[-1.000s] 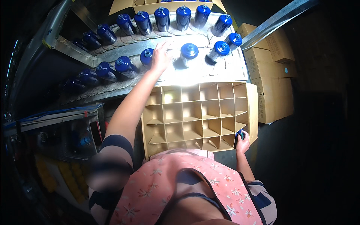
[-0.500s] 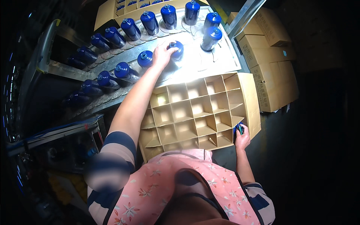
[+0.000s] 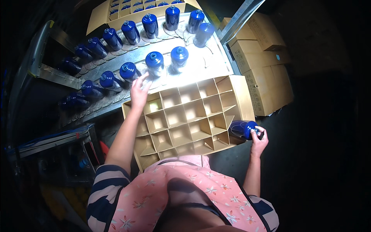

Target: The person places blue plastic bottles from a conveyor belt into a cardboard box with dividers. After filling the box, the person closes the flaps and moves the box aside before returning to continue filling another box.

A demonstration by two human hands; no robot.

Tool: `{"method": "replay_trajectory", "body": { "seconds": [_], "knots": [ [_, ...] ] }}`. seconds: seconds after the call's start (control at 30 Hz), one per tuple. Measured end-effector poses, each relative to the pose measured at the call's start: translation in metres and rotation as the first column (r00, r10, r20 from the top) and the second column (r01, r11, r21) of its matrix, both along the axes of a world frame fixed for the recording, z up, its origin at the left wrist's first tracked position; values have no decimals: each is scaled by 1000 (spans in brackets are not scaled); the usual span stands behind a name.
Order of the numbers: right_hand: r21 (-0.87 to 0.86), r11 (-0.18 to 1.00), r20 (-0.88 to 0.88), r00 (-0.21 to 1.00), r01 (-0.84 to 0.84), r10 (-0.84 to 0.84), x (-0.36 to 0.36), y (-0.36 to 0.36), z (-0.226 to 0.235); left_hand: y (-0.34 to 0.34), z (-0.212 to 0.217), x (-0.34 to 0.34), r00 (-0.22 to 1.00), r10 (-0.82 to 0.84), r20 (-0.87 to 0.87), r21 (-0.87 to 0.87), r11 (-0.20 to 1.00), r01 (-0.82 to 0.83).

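Observation:
My right hand (image 3: 259, 141) grips a glossy blue bottle (image 3: 245, 130) by its narrow neck. That bottle lies tilted at the right near corner of a divided cardboard carton (image 3: 244, 96), its base end partly behind a divider. My left hand (image 3: 139, 92) is open with fingers apart, holding nothing, over the carton's far left edge. Just beyond its fingers stands a blue bottle (image 3: 155, 63) in the near row on the brightly lit conveyor (image 3: 216, 63). Another blue bottle (image 3: 179, 58) stands to its right. The carton's visible compartments show bare cardboard.
More blue bottles (image 3: 150, 26) curve along the conveyor's far side. Behind them sits a second carton (image 3: 98, 19) holding several blue bottles. Closed cardboard boxes (image 3: 270, 83) are stacked at the right, beside a slanted metal post (image 3: 241, 21). A metal frame (image 3: 58, 77) stands left.
My left hand has let go of a bottle on the conveyor and drawn back leftward. My right hand has raised its bottle, and more of the bottle now shows. The view has shifted.

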State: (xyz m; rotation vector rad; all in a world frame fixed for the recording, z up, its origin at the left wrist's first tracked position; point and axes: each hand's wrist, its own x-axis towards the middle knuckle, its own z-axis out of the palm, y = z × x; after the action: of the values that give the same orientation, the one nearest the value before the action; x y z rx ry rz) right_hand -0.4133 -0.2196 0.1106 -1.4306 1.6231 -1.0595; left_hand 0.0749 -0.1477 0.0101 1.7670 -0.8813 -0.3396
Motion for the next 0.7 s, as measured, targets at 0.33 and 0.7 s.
{"method": "replay_trajectory", "body": {
  "seconds": [0.33,0.7],
  "knots": [
    [-359,889,218,901,-282,374,109,-231,64,170,-37,-88,919,288,270,399,835,-379],
    [-135,893,-142,901,-429,411,313,-362,-53,197,-69,-92,903,343,258,552,715,-429]
  ]
}}
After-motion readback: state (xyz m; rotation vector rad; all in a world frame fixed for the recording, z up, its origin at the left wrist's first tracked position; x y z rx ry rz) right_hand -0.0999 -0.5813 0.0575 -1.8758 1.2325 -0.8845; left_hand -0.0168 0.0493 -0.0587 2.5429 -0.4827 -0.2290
